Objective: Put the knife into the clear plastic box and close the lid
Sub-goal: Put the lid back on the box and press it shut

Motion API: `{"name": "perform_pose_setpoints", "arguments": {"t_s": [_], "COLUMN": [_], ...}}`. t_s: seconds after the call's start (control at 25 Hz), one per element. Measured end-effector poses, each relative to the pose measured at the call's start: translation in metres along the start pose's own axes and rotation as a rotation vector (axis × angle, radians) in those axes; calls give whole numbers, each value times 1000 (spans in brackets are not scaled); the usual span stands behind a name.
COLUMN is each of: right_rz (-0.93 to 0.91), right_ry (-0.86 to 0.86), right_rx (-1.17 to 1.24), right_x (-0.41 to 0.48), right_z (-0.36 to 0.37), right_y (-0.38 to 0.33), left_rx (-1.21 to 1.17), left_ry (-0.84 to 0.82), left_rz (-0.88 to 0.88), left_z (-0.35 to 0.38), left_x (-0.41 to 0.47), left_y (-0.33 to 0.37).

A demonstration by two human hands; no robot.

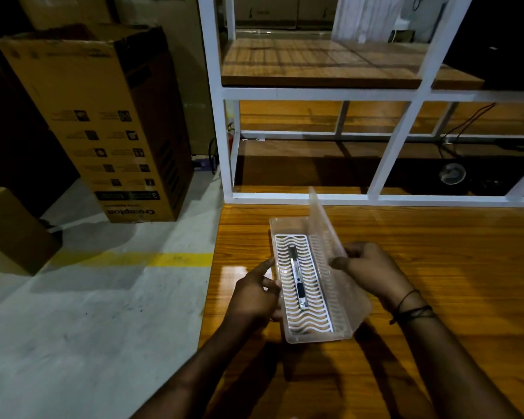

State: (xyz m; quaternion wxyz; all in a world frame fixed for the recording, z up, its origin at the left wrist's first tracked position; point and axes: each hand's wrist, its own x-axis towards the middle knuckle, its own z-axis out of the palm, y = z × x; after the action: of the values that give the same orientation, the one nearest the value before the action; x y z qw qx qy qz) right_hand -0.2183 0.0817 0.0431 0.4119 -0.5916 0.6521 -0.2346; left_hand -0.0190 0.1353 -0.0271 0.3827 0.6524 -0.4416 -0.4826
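Observation:
A clear plastic box [288, 228] lies lengthwise on the wooden table, with a white wavy grid insert in its bottom. The knife [297, 279], a slim silver and black utility cutter, lies along the grid inside the box. The clear lid [324, 228] is hinged on the box's right side and stands tilted up, half raised. My left hand [256, 294] rests against the box's left wall, fingers on its rim. My right hand [372, 270] pinches the lid's edge between thumb and fingers.
The wooden table [436, 297] ends just left of the box, with grey floor and a yellow line below. A white metal shelf frame [315, 93] stands right behind the table. Cardboard cartons [103, 122] stand on the floor at the left.

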Motion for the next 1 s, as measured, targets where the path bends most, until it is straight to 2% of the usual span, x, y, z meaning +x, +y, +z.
{"name": "perform_pose_setpoints", "arguments": {"t_s": [0.08,0.16,0.24,0.4,0.56,0.64,0.84,1.0], "right_rz": [37,83,70,12,14,-10,-71,-121], "right_ry": [-83,-180,-213,-165,-87,-50,-56,-75], "right_rx": [168,224,117,-47,-427,-529,-536,-434], "right_x": [-5,-10,-9,-9,-15,-19,-21,-18], "right_z": [5,12,20,35,60,67,67,60], "right_y": [-3,-2,4,7,11,12,24,35], "left_rx": [-16,-15,-16,-11,27,48,5,-41], "left_ry": [2,7,9,8,-10,-18,11,40], "left_rz": [-6,-6,-6,4,-8,1,19,30], "left_z": [0,0,0,0,-4,-6,-2,2], "left_x": [-1,-2,-3,-5,-3,-5,-9,-4], "left_y": [1,3,4,6,3,3,2,-6]}}
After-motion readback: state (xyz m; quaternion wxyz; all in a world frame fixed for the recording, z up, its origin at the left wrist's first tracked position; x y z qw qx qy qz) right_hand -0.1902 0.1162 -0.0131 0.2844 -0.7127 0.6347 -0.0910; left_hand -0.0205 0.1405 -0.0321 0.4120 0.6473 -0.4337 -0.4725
